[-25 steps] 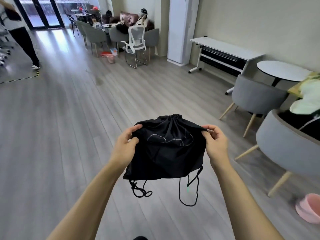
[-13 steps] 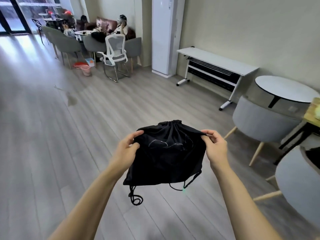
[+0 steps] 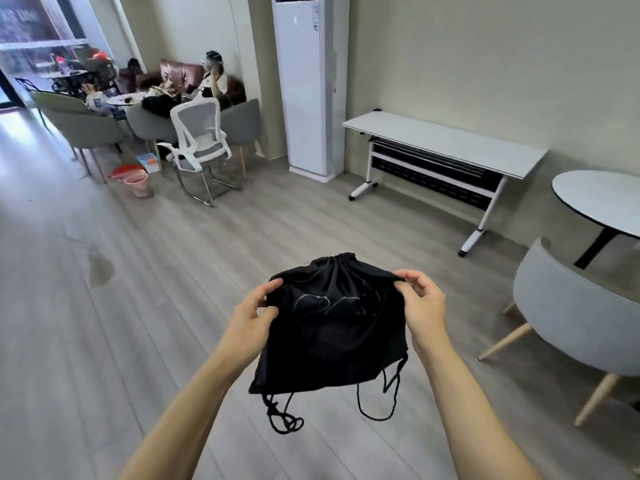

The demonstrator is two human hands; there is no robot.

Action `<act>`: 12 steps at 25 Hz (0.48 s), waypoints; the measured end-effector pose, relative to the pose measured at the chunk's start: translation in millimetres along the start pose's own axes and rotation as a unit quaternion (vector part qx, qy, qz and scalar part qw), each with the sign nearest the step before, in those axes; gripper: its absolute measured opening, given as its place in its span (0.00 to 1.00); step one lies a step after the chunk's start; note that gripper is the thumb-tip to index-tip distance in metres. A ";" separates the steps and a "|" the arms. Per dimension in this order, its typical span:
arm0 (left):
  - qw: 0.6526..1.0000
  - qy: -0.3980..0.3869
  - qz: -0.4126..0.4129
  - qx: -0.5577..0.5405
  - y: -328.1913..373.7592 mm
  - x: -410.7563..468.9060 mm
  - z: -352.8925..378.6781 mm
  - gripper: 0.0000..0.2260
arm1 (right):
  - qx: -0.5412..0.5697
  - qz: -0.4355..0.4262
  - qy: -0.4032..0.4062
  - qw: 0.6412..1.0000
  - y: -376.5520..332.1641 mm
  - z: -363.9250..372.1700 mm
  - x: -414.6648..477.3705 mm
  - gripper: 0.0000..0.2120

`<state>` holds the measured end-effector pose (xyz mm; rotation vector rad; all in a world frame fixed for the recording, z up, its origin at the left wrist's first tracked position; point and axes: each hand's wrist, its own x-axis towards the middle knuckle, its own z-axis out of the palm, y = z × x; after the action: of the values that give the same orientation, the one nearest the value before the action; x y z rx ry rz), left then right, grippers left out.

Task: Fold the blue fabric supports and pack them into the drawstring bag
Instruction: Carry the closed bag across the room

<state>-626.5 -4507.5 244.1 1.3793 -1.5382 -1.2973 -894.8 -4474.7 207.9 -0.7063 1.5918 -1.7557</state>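
An office lounge; a folding desk (image 3: 446,142) along the wall, a standing air conditioner (image 3: 306,84), a mesh office chair (image 3: 199,136), grey chairs round small tables.

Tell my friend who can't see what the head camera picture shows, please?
Two bare hands hold a black drawstring bag in the air, the left hand and right hand pinching its sides near the gathered top. Its cords dangle below, over a grey wooden floor. Behind are grey chairs, white tables and a tall white air conditioner.
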 end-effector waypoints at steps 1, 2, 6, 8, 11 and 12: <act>1.000 0.000 -0.004 0.006 2.8 40.3 -2.2 0.22 | -0.010 0.002 0.003 1.000 -1.5 20.7 33.6 0.08; 1.000 -0.001 -0.004 0.005 8.2 79.8 -3.9 0.23 | -0.015 0.003 0.002 1.000 -5.1 40.4 65.7 0.08; 1.000 0.001 0.016 -0.005 23.5 246.1 -9.0 0.23 | -0.036 -0.016 -0.012 0.999 -15.4 114.5 206.9 0.07; 0.999 -0.009 0.037 -0.010 32.5 331.9 -12.5 0.22 | -0.037 -0.025 0.001 0.999 -15.6 152.0 278.0 0.07; 0.999 -0.034 0.035 -0.024 44.1 469.3 -18.8 0.22 | -0.046 -0.028 0.029 0.998 -11.2 211.2 386.7 0.08; 0.998 -0.042 0.034 -0.027 51.3 510.7 -20.1 0.22 | -0.043 -0.027 0.040 0.998 -11.5 228.9 419.5 0.08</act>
<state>-724.3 -5011.7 235.6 1.2419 -1.5792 -1.3599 -990.0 -4942.7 230.1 -0.7341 1.7248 -1.7828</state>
